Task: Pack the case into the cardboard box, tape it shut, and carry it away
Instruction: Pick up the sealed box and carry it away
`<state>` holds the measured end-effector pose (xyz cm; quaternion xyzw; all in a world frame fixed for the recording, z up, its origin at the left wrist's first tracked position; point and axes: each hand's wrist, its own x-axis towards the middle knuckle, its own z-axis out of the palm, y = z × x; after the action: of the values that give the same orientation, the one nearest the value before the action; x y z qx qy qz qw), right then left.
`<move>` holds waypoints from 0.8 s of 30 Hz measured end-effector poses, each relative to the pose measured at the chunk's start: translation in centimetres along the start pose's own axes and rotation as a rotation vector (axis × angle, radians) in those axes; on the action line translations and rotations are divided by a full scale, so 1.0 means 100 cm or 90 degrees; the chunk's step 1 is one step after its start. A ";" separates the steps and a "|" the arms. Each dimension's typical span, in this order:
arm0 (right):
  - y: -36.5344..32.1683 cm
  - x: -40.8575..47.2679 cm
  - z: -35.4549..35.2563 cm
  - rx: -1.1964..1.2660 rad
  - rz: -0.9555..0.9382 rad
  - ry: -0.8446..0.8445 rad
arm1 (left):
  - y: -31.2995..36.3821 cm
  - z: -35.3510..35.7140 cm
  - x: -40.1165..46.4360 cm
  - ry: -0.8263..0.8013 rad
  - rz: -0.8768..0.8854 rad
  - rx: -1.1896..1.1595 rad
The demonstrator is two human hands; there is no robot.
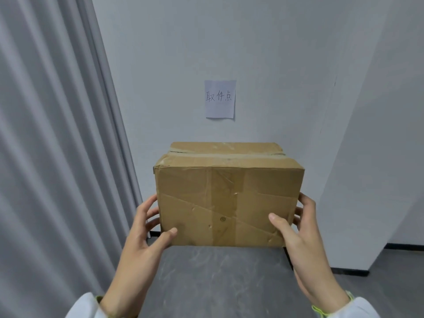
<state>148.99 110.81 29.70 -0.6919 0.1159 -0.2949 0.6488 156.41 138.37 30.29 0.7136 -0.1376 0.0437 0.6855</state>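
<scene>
Two hands are carrying the load. Going left to right: grey pleated curtain [57, 134] hanging close by; our left hand [146, 228] is gripping the left edge of the taped brown cardboard box [229, 198], thumb on the front face, fingers curled round the side. Box is sitting in mid-air above the grey floor [218, 283], under the white paper note [220, 99] on the wall. Our right hand [296, 230] is clamping the right edge likewise. We are judging the risks: slick tape slipping, the box bottom sagging, a corner snagging the curtain.
</scene>
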 end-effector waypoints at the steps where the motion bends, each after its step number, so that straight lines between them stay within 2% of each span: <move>1: 0.005 0.009 0.005 0.001 -0.001 0.000 | -0.005 0.000 0.010 -0.002 0.000 0.002; 15: 0.058 0.201 0.058 0.009 0.004 -0.007 | -0.047 0.038 0.206 -0.002 0.011 0.016; 24: 0.085 0.276 0.096 -0.006 0.013 0.019 | -0.077 0.036 0.297 -0.027 0.002 0.020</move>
<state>178.32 102.65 28.71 -0.6894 0.1338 -0.2981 0.6465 186.35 130.89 30.12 0.7248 -0.1530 0.0317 0.6710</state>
